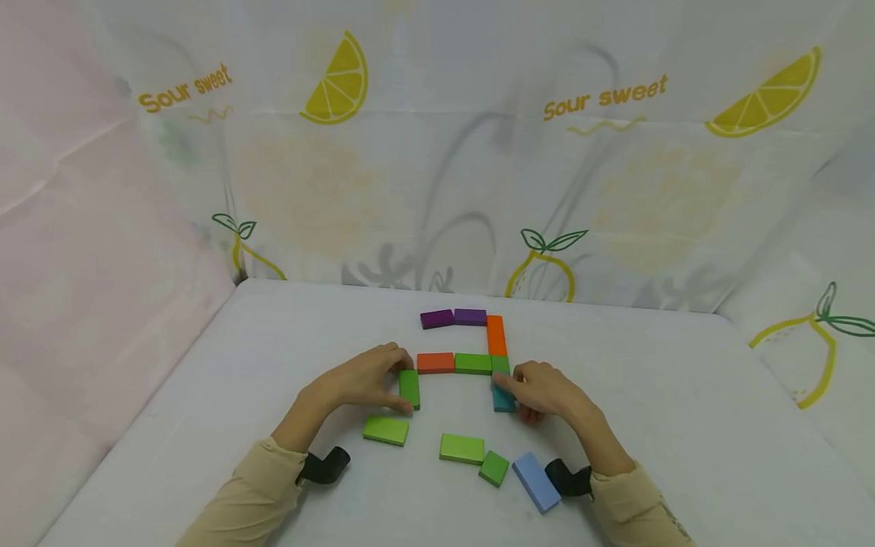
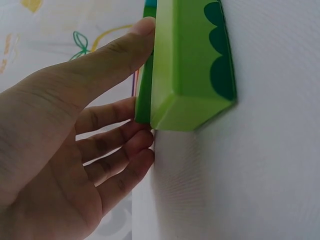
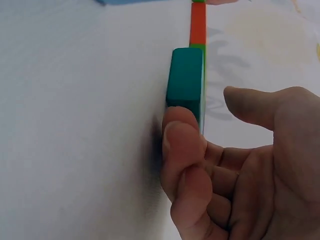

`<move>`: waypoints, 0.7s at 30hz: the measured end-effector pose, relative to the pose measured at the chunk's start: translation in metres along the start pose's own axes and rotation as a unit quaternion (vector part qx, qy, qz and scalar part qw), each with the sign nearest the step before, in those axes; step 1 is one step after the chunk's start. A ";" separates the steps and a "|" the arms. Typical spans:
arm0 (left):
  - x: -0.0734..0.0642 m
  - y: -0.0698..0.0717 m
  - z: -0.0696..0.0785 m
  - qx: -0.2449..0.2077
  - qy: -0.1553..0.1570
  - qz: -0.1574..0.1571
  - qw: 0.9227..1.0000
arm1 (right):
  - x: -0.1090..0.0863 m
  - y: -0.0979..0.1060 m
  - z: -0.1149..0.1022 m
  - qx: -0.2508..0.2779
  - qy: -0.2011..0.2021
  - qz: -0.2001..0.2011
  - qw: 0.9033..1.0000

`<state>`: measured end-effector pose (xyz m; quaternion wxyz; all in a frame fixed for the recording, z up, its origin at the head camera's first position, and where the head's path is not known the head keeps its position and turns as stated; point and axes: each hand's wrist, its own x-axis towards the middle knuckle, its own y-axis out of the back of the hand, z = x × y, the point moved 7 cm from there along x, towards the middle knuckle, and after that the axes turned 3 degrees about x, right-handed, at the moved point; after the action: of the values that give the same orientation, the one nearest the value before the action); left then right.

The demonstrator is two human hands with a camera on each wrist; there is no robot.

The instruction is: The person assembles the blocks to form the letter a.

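Observation:
My left hand [image 1: 362, 380] spans a green block [image 1: 409, 390], thumb at its near end and fingers at its far end. In the left wrist view, a light green block [image 2: 192, 65] with dark scallops partly hides that grip. My right hand [image 1: 550, 391] touches a teal block [image 1: 503, 401] lying lengthwise at the right. Seen from the right wrist, its bent fingers [image 3: 185, 142] rest against the teal block, and the thumb stands apart from it. An orange-red block [image 1: 436, 363] and a green block [image 1: 473, 364] form a row between the hands.
Two purple blocks [image 1: 470, 317] and an upright-running orange block [image 1: 496, 335] continue the line at the back. Nearer lie light green blocks [image 1: 461, 448], a small green block [image 1: 494, 469] and a light blue block [image 1: 536, 482]. A printed curtain [image 1: 437, 152] stands behind the white table [image 1: 205, 365].

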<state>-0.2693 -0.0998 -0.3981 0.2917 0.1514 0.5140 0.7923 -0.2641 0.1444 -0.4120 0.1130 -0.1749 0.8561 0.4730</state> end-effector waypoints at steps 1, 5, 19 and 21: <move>0.000 0.000 0.000 0.000 0.001 -0.001 1.000 | -0.001 0.001 0.000 -0.001 0.004 0.003 1.000; -0.001 0.001 -0.001 -0.005 0.003 -0.003 1.000 | -0.007 0.007 -0.004 -0.015 0.024 0.022 0.999; -0.002 0.003 0.000 -0.015 0.003 -0.010 1.000 | -0.028 0.005 -0.030 -0.023 0.173 0.050 0.983; -0.002 0.003 0.000 -0.013 0.002 -0.010 1.000 | -0.030 0.003 -0.034 -0.027 0.184 0.044 0.982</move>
<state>-0.2687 -0.1019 -0.3955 0.3005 0.1404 0.5057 0.7964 -0.2389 0.1226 -0.3807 -0.0716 -0.2240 0.8561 0.4601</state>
